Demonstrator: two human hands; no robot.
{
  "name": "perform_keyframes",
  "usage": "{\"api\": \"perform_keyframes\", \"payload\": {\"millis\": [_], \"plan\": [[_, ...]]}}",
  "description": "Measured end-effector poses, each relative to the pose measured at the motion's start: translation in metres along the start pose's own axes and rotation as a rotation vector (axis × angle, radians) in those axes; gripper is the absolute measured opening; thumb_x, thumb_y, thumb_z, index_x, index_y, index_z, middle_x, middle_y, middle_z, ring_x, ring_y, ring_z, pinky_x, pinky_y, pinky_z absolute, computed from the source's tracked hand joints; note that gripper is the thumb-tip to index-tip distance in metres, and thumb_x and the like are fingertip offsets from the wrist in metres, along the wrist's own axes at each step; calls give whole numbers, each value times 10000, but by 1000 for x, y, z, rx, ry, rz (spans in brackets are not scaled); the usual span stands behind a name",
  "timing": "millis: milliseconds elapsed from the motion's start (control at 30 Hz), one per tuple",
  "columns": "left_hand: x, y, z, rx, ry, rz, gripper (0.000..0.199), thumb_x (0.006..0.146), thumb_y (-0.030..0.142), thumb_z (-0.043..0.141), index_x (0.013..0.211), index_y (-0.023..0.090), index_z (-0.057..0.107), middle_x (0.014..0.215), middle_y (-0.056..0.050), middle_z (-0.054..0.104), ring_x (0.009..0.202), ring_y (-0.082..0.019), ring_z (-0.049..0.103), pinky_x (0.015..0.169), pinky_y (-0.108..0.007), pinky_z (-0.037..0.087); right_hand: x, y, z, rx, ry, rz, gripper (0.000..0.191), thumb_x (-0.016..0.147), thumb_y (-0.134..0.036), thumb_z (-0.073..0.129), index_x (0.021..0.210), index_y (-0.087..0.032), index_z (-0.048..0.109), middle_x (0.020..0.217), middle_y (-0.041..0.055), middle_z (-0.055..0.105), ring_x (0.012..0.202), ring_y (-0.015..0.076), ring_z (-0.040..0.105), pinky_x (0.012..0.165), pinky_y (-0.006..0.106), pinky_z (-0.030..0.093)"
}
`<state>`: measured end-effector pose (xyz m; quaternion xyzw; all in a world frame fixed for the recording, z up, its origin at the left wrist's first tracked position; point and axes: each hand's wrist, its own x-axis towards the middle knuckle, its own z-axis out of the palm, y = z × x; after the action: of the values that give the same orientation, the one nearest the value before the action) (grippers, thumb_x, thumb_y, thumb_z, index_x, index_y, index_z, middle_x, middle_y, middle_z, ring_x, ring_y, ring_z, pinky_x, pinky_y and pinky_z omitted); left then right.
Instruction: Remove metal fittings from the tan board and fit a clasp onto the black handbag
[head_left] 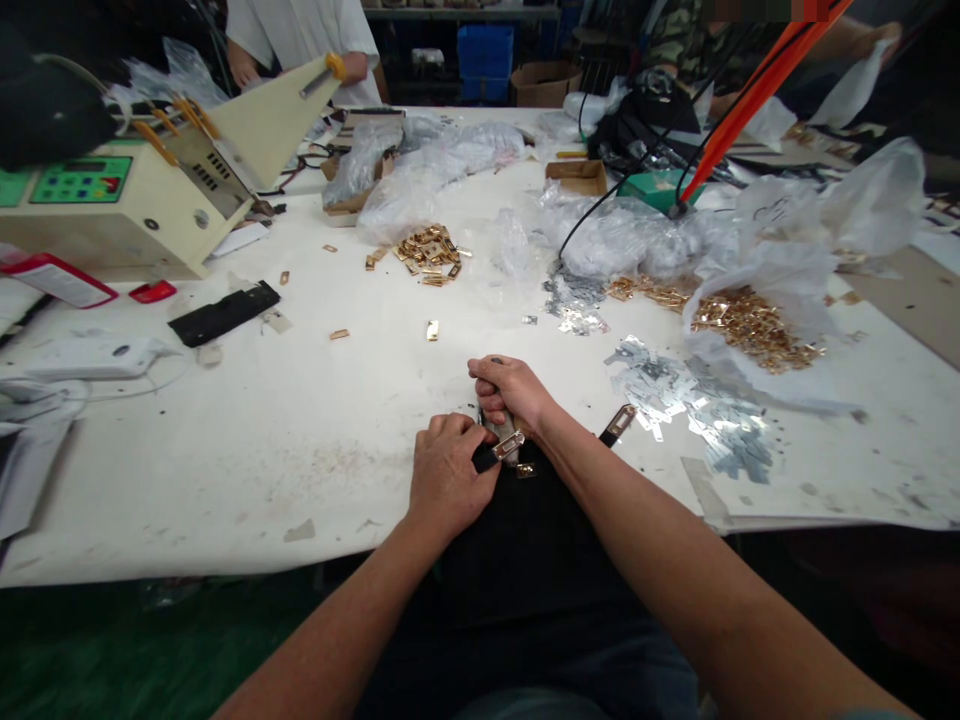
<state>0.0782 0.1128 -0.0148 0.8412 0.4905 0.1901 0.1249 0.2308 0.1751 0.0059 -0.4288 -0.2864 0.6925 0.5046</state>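
At the table's front edge, my left hand [451,468] is closed around the end of a black strap. A gold rectangular metal fitting [510,445] sits on that strap end and sticks out past my thumb. Just above, my right hand [511,388] makes a fist around a slim tool, mostly hidden; a greyish part [504,436] shows below the fist. Black material [525,540] hangs over the edge below my hands. A second strap end with a gold fitting [621,422] lies right of my right wrist. One small gold piece [526,470] rests near my left thumb.
Thin silver plates [739,440] lie scattered at right, near gold fittings [750,322] on white wrapping. Another gold pile [427,250] is farther back. A cream machine [112,220] stands left. An orange post [757,100] rises at right. Two people are across the table.
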Motion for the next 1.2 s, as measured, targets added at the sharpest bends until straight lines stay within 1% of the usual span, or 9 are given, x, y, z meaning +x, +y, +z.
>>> {"api": "perform_keyframes", "payload": {"millis": [267, 400, 567, 633, 700, 800, 933, 1067, 1200], "plan": [[-2, -3, 4, -16, 29, 18, 120, 841, 296, 764, 934, 252, 702, 1000, -47, 670, 1055, -304, 560, 842, -467, 428, 4, 5, -3, 26, -16, -15, 389, 747, -433, 860, 818, -197, 558, 585, -96, 445, 407, 43, 319, 314, 164, 283], [-5, -5, 0, -106, 68, 41, 91, 933, 333, 691, 970, 268, 743, 990, -40, 681, 1026, -287, 576, 844, -457, 434, -8, -22, -6, 124, 73, -138, 451, 724, -487, 879, 805, -202, 539, 598, -95, 451, 418, 43, 339, 327, 166, 305], [-13, -9, -6, -416, 234, 64, 335, 1088, 347, 402, 1212, 261, 701, 1150, -53, 714, 1132, -241, 599, 1009, -440, 454, -102, -89, 13, -86, 235, -597, 407, 793, -481, 847, 793, -231, 526, 608, -81, 489, 436, 72, 418, 381, 201, 382], [-17, -7, -8, -547, 261, 31, 376, 1097, 402, 372, 1243, 248, 683, 1194, -62, 707, 1159, -232, 613, 1048, -419, 457, -152, -91, 27, -307, 325, -662, 360, 845, -498, 799, 788, -236, 558, 579, -67, 512, 430, 93, 443, 393, 222, 391], [-24, 0, -13, -676, 244, -63, 413, 1092, 467, 367, 1266, 242, 666, 1177, -62, 697, 1067, -219, 648, 972, -384, 499, -192, -69, 38, -591, 396, -593, 314, 882, -499, 750, 773, -233, 625, 569, -32, 565, 461, 128, 506, 424, 255, 429], [-37, 17, -27, -876, 230, -224, 474, 1073, 562, 366, 1279, 240, 647, 1033, -29, 668, 809, -175, 634, 768, -326, 516, -221, -8, 46, -938, 344, -548, 146, 873, -396, 738, 891, -251, 747, 806, 42, 737, 694, 211, 679, 654, 347, 584], [-57, 49, -59, -1046, 320, -279, 519, 1049, 621, 375, 1196, 233, 686, 969, -26, 654, 876, -190, 630, 822, -318, 515, -229, 50, 55, -1187, 323, -601, 453, 864, -303, 710, 1316, -305, 680, 1170, 95, 737, 951, 293, 732, 913, 482, 605], [-77, 95, -101, -1184, 349, -299, 494, 1019, 628, 453, 1200, 250, 715, 1139, -52, 689, 1125, -235, 615, 1026, -353, 473, -253, 40, 73, -1238, 440, -723, 591, 872, -365, 691, 1447, -268, 592, 1204, 135, 702, 1028, 333, 725, 907, 498, 609], [-99, 149, -139, -1573, 188, -52, 731, 848, 625, 739, 1456, 274, 535, 1311, -76, 640, 1113, -260, 652, 968, -369, 535, -294, -8, 89, -1199, 568, -853, 526, 860, -419, 694, 1362, -264, 659, 1234, 131, 712, 1089, 342, 707, 930, 489, 589]]}}
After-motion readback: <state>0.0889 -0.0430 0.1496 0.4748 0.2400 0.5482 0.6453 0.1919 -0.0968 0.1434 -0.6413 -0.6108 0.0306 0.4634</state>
